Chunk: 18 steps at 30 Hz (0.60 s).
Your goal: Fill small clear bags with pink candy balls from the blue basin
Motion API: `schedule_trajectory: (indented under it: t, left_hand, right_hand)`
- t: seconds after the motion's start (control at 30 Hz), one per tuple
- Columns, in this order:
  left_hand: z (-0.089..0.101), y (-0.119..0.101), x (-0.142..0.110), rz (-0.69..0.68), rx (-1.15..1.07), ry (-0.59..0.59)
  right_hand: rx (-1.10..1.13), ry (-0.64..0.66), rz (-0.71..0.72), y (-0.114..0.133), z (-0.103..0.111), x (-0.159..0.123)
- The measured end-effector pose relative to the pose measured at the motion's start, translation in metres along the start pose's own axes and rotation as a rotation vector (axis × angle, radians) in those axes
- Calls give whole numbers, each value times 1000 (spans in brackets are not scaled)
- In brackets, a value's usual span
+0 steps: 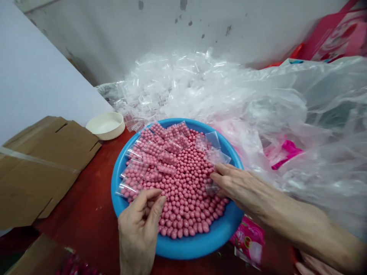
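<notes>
A blue round basin (183, 246) sits on a dark red table and is full of small pink beads (186, 198). Several small clear bags filled with pink beads (151, 152) lie along the basin's far left side. My left hand (140, 225) hovers at the basin's near rim, fingers curled in a pinch; what it holds is hidden. My right hand (237, 185) reaches in from the right and rests on the beads, fingers pressed on a small clear bag (212, 188). Empty small clear bags (213, 147) lie just beyond it.
A big heap of empty clear bags (172, 84) and crumpled plastic sheet (301, 126) fills the back and right. A white shallow bowl (105, 125) stands at the left, beside flattened cardboard (37, 168). Pink packaging (249, 240) lies under my right forearm. A grey wall is behind.
</notes>
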<state>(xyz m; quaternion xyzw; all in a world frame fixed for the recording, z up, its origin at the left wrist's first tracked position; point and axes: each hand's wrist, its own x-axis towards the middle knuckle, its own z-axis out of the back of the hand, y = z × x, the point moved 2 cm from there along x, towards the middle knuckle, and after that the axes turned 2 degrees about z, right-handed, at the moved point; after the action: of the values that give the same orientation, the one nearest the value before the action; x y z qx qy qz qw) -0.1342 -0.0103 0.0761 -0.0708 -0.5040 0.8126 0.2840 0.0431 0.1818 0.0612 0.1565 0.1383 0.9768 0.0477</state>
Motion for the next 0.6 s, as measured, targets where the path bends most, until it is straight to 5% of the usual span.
schedule_trajectory:
  t: [0.17,0.33,0.47,0.6]
  left_hand:
    - [-1,0,1,1,19,11]
    - [-1,-1,1,-9,12,7]
    - [-1,-3,0,-28,1,-10]
    - [-2,-3,1,-35,-7,-2]
  right_hand:
    - [-239,-85,172,23,3,31]
    - [-480,57,179,50,-12,66]
    - [-279,-35,253,41,-28,63]
    - [-6,-66,153,18,-25,62]
